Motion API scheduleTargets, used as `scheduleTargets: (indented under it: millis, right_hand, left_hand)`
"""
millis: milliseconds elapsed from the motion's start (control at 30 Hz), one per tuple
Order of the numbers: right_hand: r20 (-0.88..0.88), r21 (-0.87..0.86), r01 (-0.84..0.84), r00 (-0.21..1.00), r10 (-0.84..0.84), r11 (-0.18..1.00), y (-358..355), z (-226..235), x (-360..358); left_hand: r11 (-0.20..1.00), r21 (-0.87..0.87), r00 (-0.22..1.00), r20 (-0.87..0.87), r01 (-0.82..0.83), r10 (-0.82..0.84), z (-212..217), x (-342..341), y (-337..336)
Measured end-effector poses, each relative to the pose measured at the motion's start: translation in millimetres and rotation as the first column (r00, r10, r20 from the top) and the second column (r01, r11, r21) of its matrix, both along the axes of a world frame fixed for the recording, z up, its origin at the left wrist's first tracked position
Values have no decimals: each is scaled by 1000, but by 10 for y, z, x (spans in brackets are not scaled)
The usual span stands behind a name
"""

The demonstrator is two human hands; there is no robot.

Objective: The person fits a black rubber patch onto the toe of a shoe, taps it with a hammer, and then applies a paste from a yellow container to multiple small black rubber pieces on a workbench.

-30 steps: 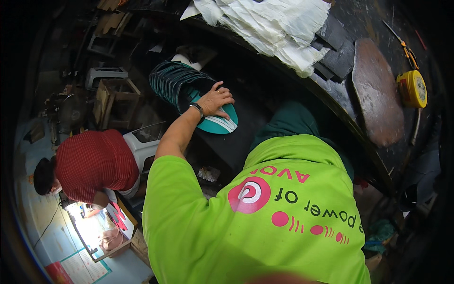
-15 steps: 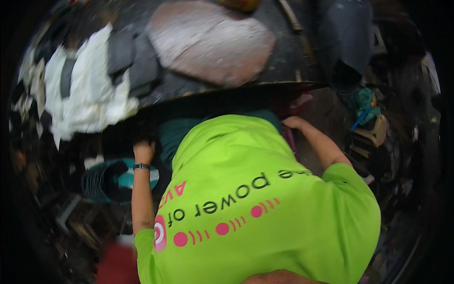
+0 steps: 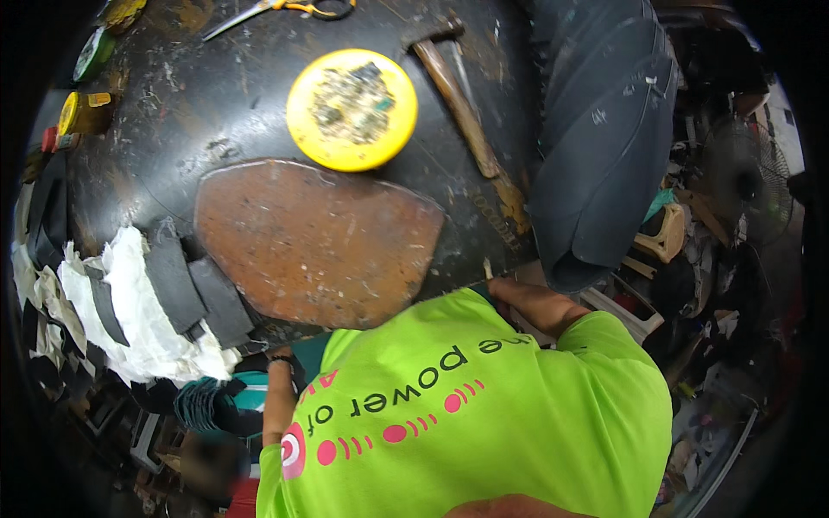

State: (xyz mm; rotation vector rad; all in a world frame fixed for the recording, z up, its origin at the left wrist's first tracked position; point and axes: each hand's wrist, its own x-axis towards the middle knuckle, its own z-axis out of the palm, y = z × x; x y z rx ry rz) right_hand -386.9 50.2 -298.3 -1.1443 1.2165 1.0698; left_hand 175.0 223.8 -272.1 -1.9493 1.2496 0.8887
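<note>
Dark worktable (image 3: 216,121) now fills view, yellow lid (image 3: 351,109) newly visible, hands hidden.

A lime-green shirt (image 3: 484,414) bears dark lettering and pink dots. The black, paint-flecked worktop (image 3: 216,112) carries a rust-brown plate (image 3: 319,242), a yellow disc (image 3: 351,108), white rags (image 3: 129,311) and dark grey rubber (image 3: 604,129).

Yellow round lid (image 3: 352,109) and hammer (image 3: 466,112) on dark worktable (image 3: 199,104), beside brown plate (image 3: 319,242).
</note>
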Motion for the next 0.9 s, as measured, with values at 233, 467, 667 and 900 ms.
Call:
scheduleTargets:
  millis: [233,467,667,900]
  right_hand:
    - [-77,-59,-286,957,281,956,-167,132,-254]
    - [-26,-613,18,999,-42,790,-6,708,-199]
    - [208,-765,275,961,-180,582,675,1079,-397]
    - [175,-763,234,972,-156,603,762,990,-409]
  left_hand:
    - [996,-40,996,-31,-82,80,-195,-235,426]
    - [991,-121,998,-33,-59,55,-303,-196,763]
    - [985,-167,999,-1,-46,46,-347,-115,522]
    - [988,-152,1000,27,5,-1,-356,-6,24]
